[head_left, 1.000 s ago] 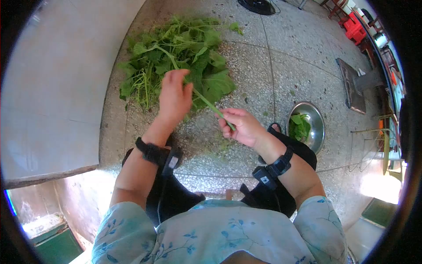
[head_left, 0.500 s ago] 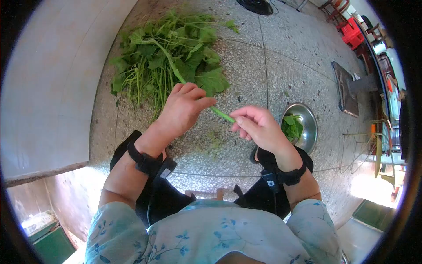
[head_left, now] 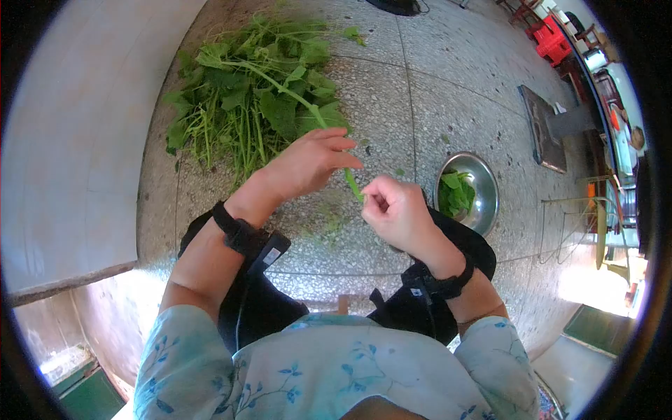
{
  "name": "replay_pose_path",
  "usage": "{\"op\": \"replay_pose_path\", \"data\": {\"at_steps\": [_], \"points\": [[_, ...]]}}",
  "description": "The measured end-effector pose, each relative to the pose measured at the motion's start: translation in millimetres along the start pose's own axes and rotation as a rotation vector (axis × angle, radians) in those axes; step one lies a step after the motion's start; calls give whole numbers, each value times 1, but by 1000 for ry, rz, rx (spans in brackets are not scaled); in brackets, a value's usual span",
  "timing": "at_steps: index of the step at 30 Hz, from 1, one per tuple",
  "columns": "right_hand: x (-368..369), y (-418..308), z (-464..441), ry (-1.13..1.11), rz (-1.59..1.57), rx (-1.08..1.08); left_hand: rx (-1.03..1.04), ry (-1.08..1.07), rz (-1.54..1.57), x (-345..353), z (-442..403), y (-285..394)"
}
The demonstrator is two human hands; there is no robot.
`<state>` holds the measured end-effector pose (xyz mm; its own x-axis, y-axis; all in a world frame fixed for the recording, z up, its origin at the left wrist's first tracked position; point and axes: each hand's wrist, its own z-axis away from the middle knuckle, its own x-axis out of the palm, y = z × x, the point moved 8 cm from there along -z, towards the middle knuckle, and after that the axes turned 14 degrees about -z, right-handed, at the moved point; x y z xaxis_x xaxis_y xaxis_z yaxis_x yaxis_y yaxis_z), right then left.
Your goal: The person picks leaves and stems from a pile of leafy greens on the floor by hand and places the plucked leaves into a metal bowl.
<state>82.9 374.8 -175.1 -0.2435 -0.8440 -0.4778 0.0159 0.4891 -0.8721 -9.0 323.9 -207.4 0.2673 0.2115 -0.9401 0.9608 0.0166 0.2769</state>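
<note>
A long green vine stem (head_left: pixel 305 103) runs from the leafy pile down through my hands. My left hand (head_left: pixel 311 162) is wrapped loosely around its middle, palm down, and hides part of it. Lower down, my right hand (head_left: pixel 396 213) pinches the stem's near end between thumb and forefinger. The heap of leafy green vines (head_left: pixel 245 98) lies on the floor beyond my left hand, with the upper part of the stem resting over it. To the right of my right hand stands a steel bowl (head_left: pixel 488 185) with some green leaves (head_left: pixel 456 194) inside.
The speckled stone floor (head_left: pixel 378 98) has small green scraps on it. A pale tiled block (head_left: pixel 77 140) rises at the left. On the right are a dark flat plate (head_left: pixel 542 129), a wire rack (head_left: pixel 570 217) and red stools (head_left: pixel 551 42) farther back.
My left hand has shifted right and its fingers have loosened somewhat. My right hand has curled into a tighter pinch at the stem's end, slightly lower. The view has shifted a little.
</note>
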Motion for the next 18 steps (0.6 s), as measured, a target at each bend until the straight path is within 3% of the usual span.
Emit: {"op": "replay_pose_path", "data": {"at_steps": [1,3,4,6,7,9,11,14,16,18], "points": [[-1,13,-2,-13,-290,150,6,-2,-2,1,-1,2],[3,32,-3,-40,-873,437,-70,142,301,-23,-5,10],[1,30,-7,-72,-1227,327,-57,142,290,-35,-6,22],[-9,18,-14,5,-1411,200,-207,497,616,-85,6,29],[-16,10,-17,70,-1592,90,-187,495,604,-94,7,41],[-11,-3,-20,21,-1616,17,-300,542,162,-110,15,56],[1,-7,-20,118,-1536,100,-283,508,127,-106,14,68],[14,-23,-29,79,-1586,12,-320,549,180,-98,19,62],[21,-24,-37,102,-1505,-29,-430,641,632,-82,26,34],[34,-20,-44,135,-1444,-33,-458,706,674,-78,31,22]]}}
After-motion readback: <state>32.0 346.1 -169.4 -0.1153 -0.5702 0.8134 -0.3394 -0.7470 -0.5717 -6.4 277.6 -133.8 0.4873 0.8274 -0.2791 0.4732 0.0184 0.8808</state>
